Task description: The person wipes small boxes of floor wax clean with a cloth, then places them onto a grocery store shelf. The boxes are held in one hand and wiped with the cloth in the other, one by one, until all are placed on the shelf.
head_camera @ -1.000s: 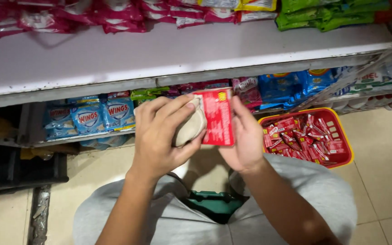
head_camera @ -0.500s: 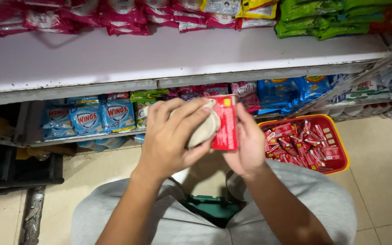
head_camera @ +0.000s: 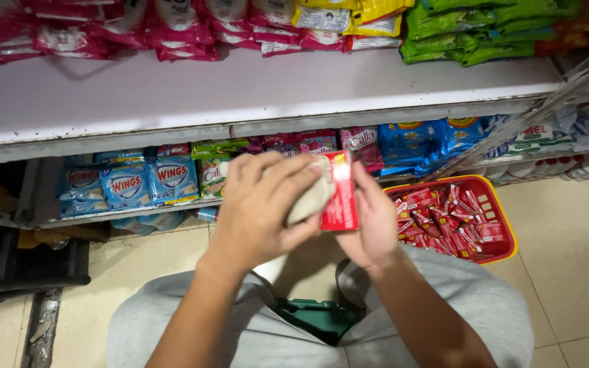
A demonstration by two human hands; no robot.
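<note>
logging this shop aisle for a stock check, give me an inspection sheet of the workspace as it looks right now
surface: white shelf board, bare along its front; tiled floor below.
job's things: red packet held upright; grey cloth pressed against its face.
clutter: red basket of small red packets on the floor; green stool under the person.
grippers: left hand grips the cloth; right hand holds the red packet from behind.
cables: nothing seen.
surroundings: blue sachets on the lower shelf; pink packets and green packets at the back of the upper shelf.
</note>
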